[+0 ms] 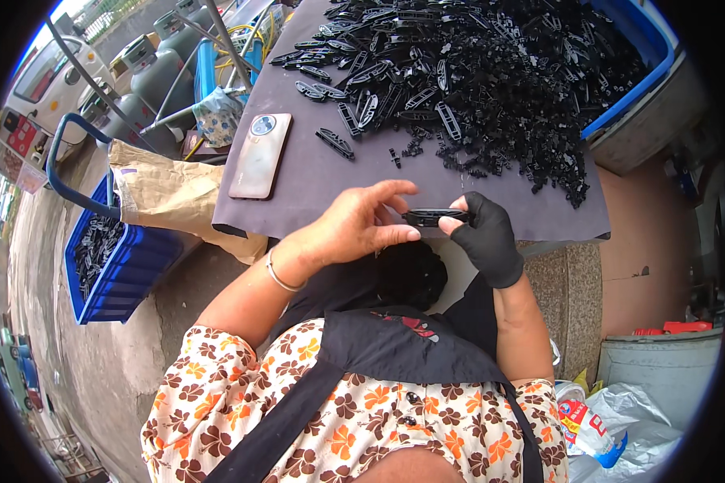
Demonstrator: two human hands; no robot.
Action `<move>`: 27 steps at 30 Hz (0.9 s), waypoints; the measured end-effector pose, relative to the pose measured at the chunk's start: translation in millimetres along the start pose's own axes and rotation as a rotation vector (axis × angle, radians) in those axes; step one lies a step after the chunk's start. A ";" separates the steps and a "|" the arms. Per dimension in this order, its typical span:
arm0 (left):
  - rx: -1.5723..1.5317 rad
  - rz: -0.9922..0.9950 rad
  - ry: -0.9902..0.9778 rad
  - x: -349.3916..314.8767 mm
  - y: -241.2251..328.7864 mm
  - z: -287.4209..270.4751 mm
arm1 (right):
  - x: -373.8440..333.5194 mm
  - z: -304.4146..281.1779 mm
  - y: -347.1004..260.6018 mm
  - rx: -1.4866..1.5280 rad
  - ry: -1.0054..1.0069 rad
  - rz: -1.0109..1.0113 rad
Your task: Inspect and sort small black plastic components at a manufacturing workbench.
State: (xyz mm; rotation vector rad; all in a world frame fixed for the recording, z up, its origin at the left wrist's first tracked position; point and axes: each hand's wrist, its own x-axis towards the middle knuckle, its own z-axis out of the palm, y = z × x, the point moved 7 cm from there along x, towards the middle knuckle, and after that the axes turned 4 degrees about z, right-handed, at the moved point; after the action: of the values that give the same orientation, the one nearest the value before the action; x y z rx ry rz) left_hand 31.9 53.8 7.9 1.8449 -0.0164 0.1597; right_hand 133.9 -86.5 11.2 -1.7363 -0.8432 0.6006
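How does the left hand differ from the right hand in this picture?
The left hand is bare, while the right hand wears a black glove. The left wrist carries a thin silver bangle; the right wrist shows none. Both hands pinch the same small black plastic part, one at each end, above the dark grey mat.

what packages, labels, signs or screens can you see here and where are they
Phone: lying back up on the dark mat, left of the black parts, slim pale rectangle, round camera; screen hidden.
Printed bag: lower right by the person's side, crumpled white plastic with red, yellow and blue print.
Brown paper sack: left of the table, crumpled, plain.
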 end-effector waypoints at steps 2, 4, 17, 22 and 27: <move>0.524 0.155 0.133 1.1 17.2 -22.9 | 0.8 -5.4 1.8 0.008 0.039 0.006; 0.881 0.103 0.293 4.0 11.5 -44.4 | -1.0 -7.4 0.9 0.020 0.052 0.039; 0.296 0.235 0.079 7.1 30.3 -21.5 | -7.6 -3.0 -9.4 -0.006 0.012 0.027; 0.207 0.276 0.043 3.0 33.3 18.7 | -8.5 13.3 -0.1 0.107 0.008 -0.008; 0.393 0.199 0.028 -0.7 31.0 12.8 | -4.4 6.9 5.3 0.020 -0.312 0.127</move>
State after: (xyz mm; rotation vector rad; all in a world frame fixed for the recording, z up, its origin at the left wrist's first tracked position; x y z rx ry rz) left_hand 29.6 32.9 34.0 2.2318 -0.1595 0.3478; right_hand 127.3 -86.8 4.0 -1.7116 -0.9415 0.9795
